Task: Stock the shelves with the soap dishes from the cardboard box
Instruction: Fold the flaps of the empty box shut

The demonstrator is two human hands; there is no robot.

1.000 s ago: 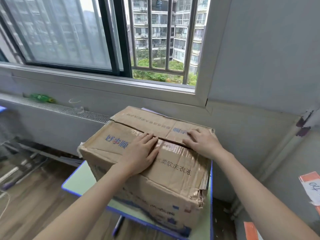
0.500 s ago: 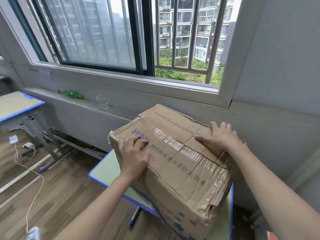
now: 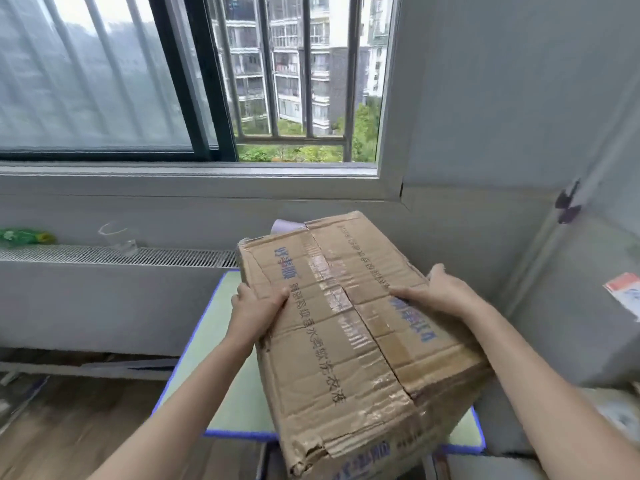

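1. Taped cardboard box (image 3: 346, 323), flaps closed, tilted over a green desk with blue edging (image 3: 221, 358).
2. Left hand (image 3: 256, 306) gripping the box's left edge, thumb on top.
3. Right hand (image 3: 440, 292) clasping the box's right edge.
4. Left of the box, on the radiator grille (image 3: 138, 256): clear cup (image 3: 117, 237), green bottle (image 3: 24, 236).

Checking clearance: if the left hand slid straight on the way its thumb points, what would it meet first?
Probably the taped seam along the cardboard box top; the left hand already grips its left edge.
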